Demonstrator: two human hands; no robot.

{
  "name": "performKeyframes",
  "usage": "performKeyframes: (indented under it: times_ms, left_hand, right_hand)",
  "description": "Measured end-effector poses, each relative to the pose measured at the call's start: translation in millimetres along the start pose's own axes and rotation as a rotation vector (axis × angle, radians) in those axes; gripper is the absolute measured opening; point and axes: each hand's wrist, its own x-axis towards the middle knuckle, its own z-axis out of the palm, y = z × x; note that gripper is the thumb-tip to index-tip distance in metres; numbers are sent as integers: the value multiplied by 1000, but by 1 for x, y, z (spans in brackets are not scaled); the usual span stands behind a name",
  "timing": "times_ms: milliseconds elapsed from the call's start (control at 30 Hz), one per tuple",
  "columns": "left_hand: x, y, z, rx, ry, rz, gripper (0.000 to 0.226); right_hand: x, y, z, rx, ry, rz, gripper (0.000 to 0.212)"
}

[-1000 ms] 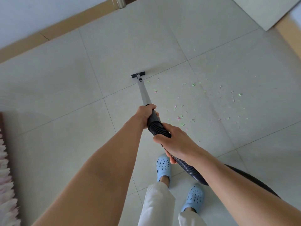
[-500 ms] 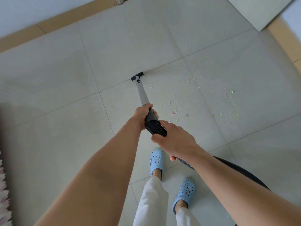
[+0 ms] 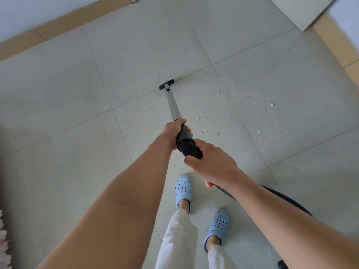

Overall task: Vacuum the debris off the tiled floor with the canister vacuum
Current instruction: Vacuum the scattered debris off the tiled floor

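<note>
A grey vacuum wand (image 3: 173, 105) runs away from me to a small black floor nozzle (image 3: 166, 84) resting on a tile joint. My left hand (image 3: 172, 131) grips the wand's black handle end. My right hand (image 3: 211, 162) holds the ribbed black hose (image 3: 189, 147) just behind it. The hose trails back to the right under my forearm (image 3: 287, 200). Small green and pink debris scraps (image 3: 219, 93) lie scattered on the pale tiled floor (image 3: 97, 171), to the right of the nozzle and wand. The canister itself is out of view.
My feet in light blue clogs (image 3: 183, 191) stand just behind the hands. A tan baseboard (image 3: 58, 26) runs along the far wall, another along the right (image 3: 338, 47). A pale panel (image 3: 303, 8) lies at the top right. Something fluffy pink-white (image 3: 3, 239) sits at the left edge.
The nozzle has shifted slightly right along the tile joint, closer to the scraps. Both hands keep their grip. My view and feet have shifted a little.
</note>
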Motion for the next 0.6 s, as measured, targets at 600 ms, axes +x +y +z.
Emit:
performKeyframes:
  times_ms: [600]
  left_hand:
    - [17,-12,53,91,-40,-9,14]
  right_hand:
    - [3,36,-18,32,70,86,20]
